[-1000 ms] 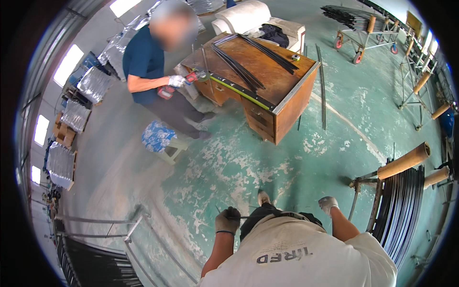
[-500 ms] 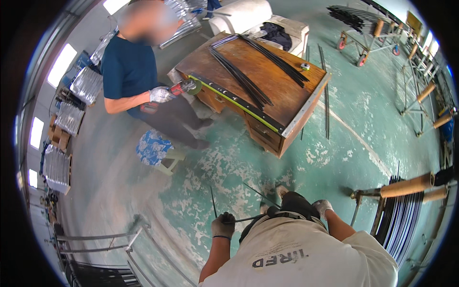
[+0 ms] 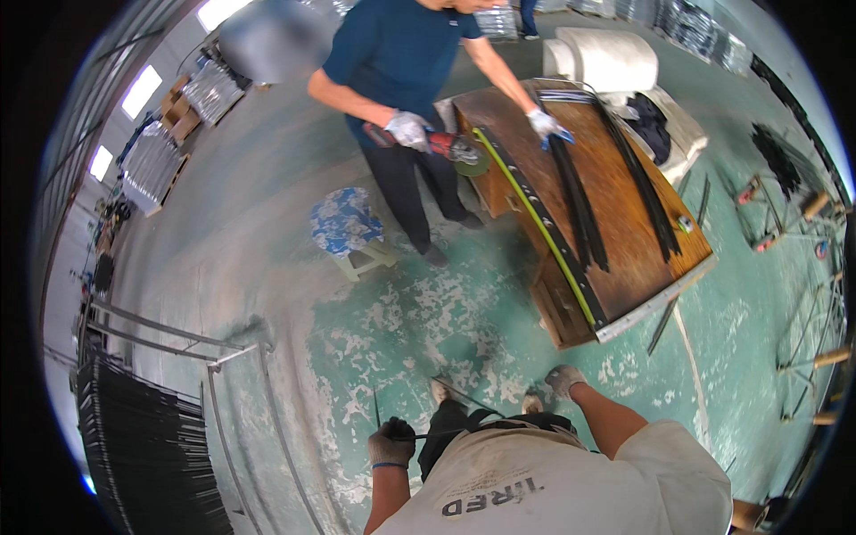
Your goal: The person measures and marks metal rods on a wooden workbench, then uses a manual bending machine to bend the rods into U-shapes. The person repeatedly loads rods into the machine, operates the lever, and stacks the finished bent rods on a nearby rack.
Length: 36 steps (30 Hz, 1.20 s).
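My left hand (image 3: 391, 443), in a grey-white glove with dark fingers, is closed around a thin black metal rod (image 3: 437, 435) at my waist. Another thin dark length (image 3: 464, 393) slants in front of my legs; whether it joins the held rod I cannot tell. My gloved right hand (image 3: 563, 381) is held out toward the near end of the wooden desk (image 3: 615, 236), apart from it. Its fingers look loose, with nothing visible in them.
Across the desk a co-worker holds an angle grinder (image 3: 455, 148) and touches black bars (image 3: 580, 205). A yellow-green strip (image 3: 535, 223) edges the desk. Nearby stand a blue-white covered stool (image 3: 346, 221), a metal rack (image 3: 214, 361) with black rods (image 3: 147, 446), and a pale armchair (image 3: 615, 59).
My view has turned, and the desk now sits farther right and lower. My right hand has swung forward. The co-worker has leaned over the desk and put one hand on the bars.
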### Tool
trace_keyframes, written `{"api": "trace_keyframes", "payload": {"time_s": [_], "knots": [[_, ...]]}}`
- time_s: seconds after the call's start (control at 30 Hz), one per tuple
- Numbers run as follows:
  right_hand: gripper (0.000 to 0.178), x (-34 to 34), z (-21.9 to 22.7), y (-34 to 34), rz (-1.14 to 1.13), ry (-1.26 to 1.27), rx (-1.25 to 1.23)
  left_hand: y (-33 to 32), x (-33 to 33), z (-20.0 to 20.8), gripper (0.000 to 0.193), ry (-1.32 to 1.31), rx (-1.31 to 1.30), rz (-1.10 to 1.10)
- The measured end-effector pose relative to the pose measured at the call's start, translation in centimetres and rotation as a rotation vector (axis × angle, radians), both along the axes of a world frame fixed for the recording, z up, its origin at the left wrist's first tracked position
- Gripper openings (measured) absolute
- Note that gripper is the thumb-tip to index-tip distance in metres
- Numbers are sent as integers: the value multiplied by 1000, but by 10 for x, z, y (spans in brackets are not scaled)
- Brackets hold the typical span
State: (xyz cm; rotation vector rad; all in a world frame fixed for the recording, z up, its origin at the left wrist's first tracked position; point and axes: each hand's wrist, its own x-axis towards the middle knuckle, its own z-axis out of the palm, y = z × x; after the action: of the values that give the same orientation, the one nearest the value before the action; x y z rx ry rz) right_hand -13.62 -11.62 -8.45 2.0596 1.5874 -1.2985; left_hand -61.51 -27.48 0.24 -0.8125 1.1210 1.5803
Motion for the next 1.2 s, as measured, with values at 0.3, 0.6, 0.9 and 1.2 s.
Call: {"api": "trace_keyframes", "payload": {"time_s": [0.3, 0.6, 0.9, 1.2], "knots": [[50, -222, -36, 122, 328, 43, 51, 86, -170, 15, 19, 127, -4, 2], [43, -473, 55, 209, 318, 322, 57, 161, -397, 25, 25, 110, 314, -226], [66, -585, 61, 406, -245, 134, 538, 325, -557, 57, 26, 202, 42, -97], [53, -530, 148, 663, -735, -207, 842, 482, -744, 102, 32, 286, 33, -16]]}}
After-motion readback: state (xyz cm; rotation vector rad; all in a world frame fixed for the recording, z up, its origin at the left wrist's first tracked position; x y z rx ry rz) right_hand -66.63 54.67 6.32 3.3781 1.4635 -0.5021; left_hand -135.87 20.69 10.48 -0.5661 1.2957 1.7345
